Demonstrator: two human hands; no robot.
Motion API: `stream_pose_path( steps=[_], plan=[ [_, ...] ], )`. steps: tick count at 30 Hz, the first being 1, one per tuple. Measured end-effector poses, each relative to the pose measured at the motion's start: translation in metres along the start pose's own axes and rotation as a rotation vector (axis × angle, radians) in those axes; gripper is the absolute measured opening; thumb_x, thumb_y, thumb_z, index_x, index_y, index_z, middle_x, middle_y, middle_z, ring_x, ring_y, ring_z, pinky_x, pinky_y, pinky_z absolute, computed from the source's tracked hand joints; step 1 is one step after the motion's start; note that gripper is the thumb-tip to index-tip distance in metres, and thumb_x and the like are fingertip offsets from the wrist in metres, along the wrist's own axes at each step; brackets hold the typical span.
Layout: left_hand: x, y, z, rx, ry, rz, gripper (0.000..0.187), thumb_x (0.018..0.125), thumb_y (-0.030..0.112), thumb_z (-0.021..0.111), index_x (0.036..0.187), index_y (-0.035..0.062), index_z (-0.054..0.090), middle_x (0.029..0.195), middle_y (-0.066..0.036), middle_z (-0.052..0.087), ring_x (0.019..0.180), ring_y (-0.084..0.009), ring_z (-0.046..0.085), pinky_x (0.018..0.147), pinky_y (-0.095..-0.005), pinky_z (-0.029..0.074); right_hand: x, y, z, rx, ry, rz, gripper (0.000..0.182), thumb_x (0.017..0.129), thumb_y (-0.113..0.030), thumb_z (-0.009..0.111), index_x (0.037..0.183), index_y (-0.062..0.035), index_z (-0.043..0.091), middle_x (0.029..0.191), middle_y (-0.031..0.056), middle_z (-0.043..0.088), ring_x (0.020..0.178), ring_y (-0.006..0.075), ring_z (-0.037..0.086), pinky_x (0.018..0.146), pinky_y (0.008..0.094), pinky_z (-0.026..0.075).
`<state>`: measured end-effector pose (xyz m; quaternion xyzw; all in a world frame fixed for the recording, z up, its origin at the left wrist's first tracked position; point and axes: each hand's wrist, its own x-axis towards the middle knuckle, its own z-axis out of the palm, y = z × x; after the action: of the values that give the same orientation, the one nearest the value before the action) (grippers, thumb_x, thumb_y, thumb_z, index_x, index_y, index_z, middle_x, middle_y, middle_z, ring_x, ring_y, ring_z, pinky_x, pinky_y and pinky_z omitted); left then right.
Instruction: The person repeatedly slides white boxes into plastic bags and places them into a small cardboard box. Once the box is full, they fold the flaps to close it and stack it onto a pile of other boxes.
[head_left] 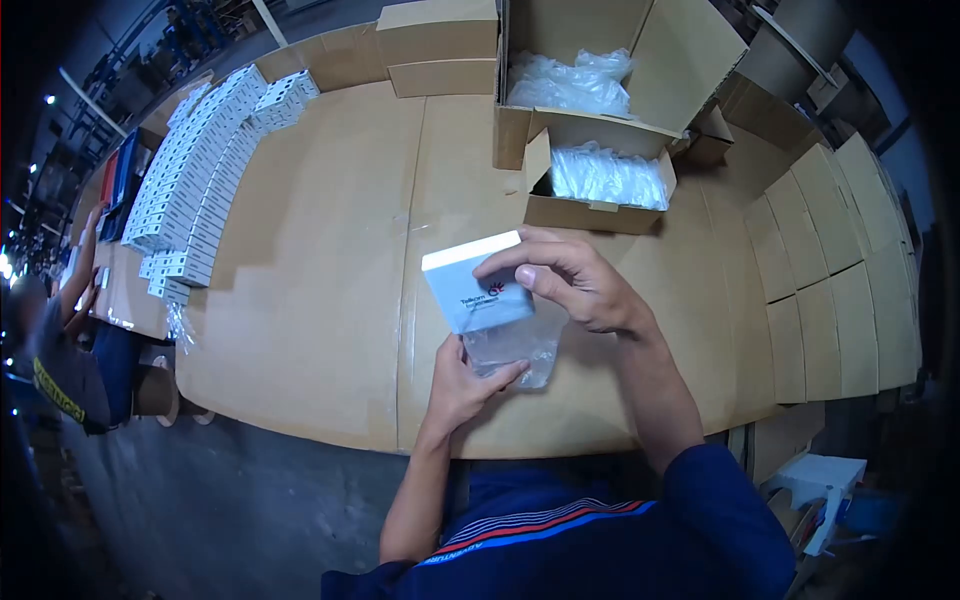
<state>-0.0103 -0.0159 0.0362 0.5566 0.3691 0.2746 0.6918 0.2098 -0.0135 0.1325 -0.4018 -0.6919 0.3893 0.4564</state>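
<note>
White flat cardboard box with dark and red print (pixel 448 288) is up in front of the person, over the counter covered in brown cardboard (pixel 330 270). Its low end meets a clear, soft plastic bag (pixel 542 352); how far it goes in, I cannot tell. The left hand (pixel 465 390) has its fingers closed on the bag, thumb on top. The right hand (pixel 590 285) has bent fingers on the front of the white box; I cannot tell if they squeeze it.

Just past the right hand sits a small open brown cardboard box (pixel 590 215), full of shiny clear plastic bags (pixel 605 178). It stands in the way of a bigger open brown box (pixel 511 145) behind it, with crumpled clear plastic (pixel 570 85) inside.

Far right, plain brown boxes (pixel 820 230) stand in a tall pile. On the left, a long stack of little white boxes with dark marks (pixel 195 175) runs along the side. Wide brown cardboard lies between that stack and the hands. A low brown cardboard wall (pixel 335 62) lines the far edge. The near edge is close to the person's tummy. Another person (pixel 75 365) is beyond the left edge.
</note>
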Motion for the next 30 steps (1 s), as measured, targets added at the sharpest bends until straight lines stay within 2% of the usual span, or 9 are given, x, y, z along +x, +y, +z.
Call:
stream_pose_path(
  steps=[8, 11, 14, 15, 16, 19, 23, 26, 30],
  plan=[
    [0.0, -0.013, 0.001, -0.221, 0.008, 0.014, 0.069, 0.078, 0.0, 0.087, 0.138, -0.0024, 0.053, 0.125, -0.01, 0.067, 0.112, -0.0178, 0.066, 0.099, -0.0329, 0.053, -0.03, 0.025, 0.004, 0.251, 0.125, 0.233, 0.034, 0.107, -0.013, 0.05, 0.134, 0.0012, 0.066, 0.131, 0.0119, 0.068, 0.122, 0.0199, 0.061, 0.108, 0.0347, 0.046],
    [0.0, -0.025, 0.006, -0.275, -0.024, 0.093, 0.063, 0.089, 0.005, 0.08, 0.143, -0.0021, 0.048, 0.128, -0.011, 0.065, 0.113, -0.0183, 0.066, 0.099, -0.0345, 0.054, -0.039, 0.03, 0.005, 0.245, 0.114, 0.296, 0.035, 0.107, -0.014, 0.052, 0.136, 0.0008, 0.064, 0.133, 0.0126, 0.067, 0.122, 0.02, 0.061, 0.108, 0.0347, 0.047],
    [0.0, -0.031, 0.009, -0.744, -0.037, -0.017, 0.05, 0.103, 0.017, 0.065, 0.145, -0.0016, 0.046, 0.129, -0.012, 0.065, 0.113, -0.019, 0.067, 0.097, -0.0351, 0.056, -0.042, 0.032, 0.005, 0.246, 0.105, 0.34, 0.036, 0.107, -0.015, 0.052, 0.138, 0.0005, 0.063, 0.133, 0.0125, 0.067, 0.124, 0.0201, 0.061, 0.109, 0.0346, 0.047],
    [0.001, -0.036, 0.005, -0.635, -0.046, -0.025, 0.047, 0.111, 0.033, 0.049, 0.144, 0.0002, 0.048, 0.132, -0.013, 0.064, 0.118, -0.0219, 0.066, 0.098, -0.0374, 0.057, -0.043, 0.031, 0.005, 0.238, 0.099, 0.358, 0.036, 0.107, -0.014, 0.052, 0.139, 0.0002, 0.062, 0.133, 0.0121, 0.067, 0.125, 0.0201, 0.06, 0.109, 0.0347, 0.046],
    [0.001, -0.04, 0.005, -0.655, -0.029, -0.035, 0.046, 0.112, 0.032, 0.048, 0.144, -0.0001, 0.048, 0.132, -0.014, 0.064, 0.118, -0.0219, 0.066, 0.098, -0.0376, 0.057, -0.043, 0.031, 0.005, 0.229, 0.094, 0.375, 0.037, 0.107, -0.014, 0.052, 0.14, -0.0001, 0.062, 0.132, 0.0117, 0.067, 0.126, 0.0201, 0.06, 0.109, 0.0348, 0.046],
    [0.002, -0.041, 0.01, -0.727, 0.024, -0.039, 0.044, 0.113, 0.03, 0.045, 0.144, -0.001, 0.048, 0.133, -0.014, 0.064, 0.118, -0.022, 0.067, 0.098, -0.0382, 0.058, -0.048, 0.035, 0.004, 0.25, -0.013, 0.377, 0.045, 0.104, -0.008, 0.057, 0.148, -0.0024, 0.053, 0.141, 0.012, 0.06, 0.128, 0.0209, 0.057, 0.112, 0.0345, 0.044],
    [0.004, -0.033, 0.017, -0.815, 0.107, 0.027, 0.041, 0.112, 0.028, 0.046, 0.139, -0.0028, 0.051, 0.127, -0.015, 0.066, 0.113, -0.0237, 0.069, 0.097, -0.0389, 0.06, -0.06, 0.049, 0.02, 0.543, 0.173, 0.281, 0.077, 0.095, 0.001, 0.068, 0.16, -0.0033, 0.027, 0.147, 0.0192, 0.047, 0.129, 0.0245, 0.056, 0.114, 0.036, 0.045],
    [0.008, -0.035, 0.014, -0.793, 0.121, 0.065, 0.041, 0.112, 0.028, 0.046, 0.138, -0.004, 0.052, 0.125, -0.016, 0.067, 0.111, -0.0238, 0.07, 0.096, -0.0385, 0.06, -0.068, 0.052, 0.037, 0.79, 0.445, 0.296, 0.074, 0.095, -0.002, 0.071, 0.156, -0.0014, 0.029, 0.14, 0.02, 0.051, 0.128, 0.0243, 0.057, 0.11, 0.035, 0.048],
    [0.018, -0.041, 0.011, -0.642, 0.169, 0.114, 0.044, 0.112, 0.03, 0.047, 0.14, -0.0036, 0.053, 0.126, -0.014, 0.068, 0.11, -0.0209, 0.07, 0.093, -0.0356, 0.06, -0.085, 0.086, 0.063, 0.98, 0.636, 0.344, 0.033, 0.098, 0.001, 0.068, 0.128, -0.0002, 0.055, 0.116, 0.0122, 0.067, 0.107, 0.0159, 0.065, 0.094, 0.0297, 0.054]
  ],
)
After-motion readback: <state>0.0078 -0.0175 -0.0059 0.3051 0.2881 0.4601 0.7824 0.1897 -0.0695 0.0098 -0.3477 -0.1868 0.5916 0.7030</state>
